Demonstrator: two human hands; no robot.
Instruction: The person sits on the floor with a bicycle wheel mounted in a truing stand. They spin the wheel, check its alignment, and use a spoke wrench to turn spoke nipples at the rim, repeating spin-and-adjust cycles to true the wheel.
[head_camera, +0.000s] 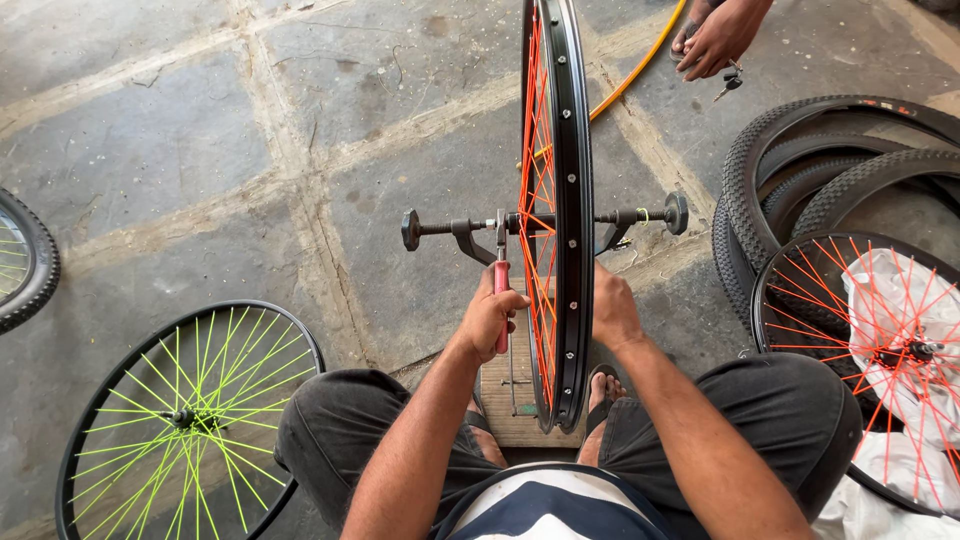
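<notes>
A black bicycle rim with orange spokes (573, 200) stands upright in a truing stand (440, 229), seen edge-on in front of me. My left hand (490, 315) grips a red-handled tool (501, 300) that points up toward the hub on the rim's left side. My right hand (612, 312) rests against the right side of the rim, fingers hidden behind it. My knees and sandalled feet flank the wooden base of the stand (505, 400).
A black wheel with lime-green spokes (190, 420) lies on the stone floor at lower left. Stacked black tyres (800, 190) and an orange-spoked wheel (880, 340) over white plastic sit at right. Another person's hand holding keys (715, 45) is at the top. An orange hose (635, 75) crosses the floor.
</notes>
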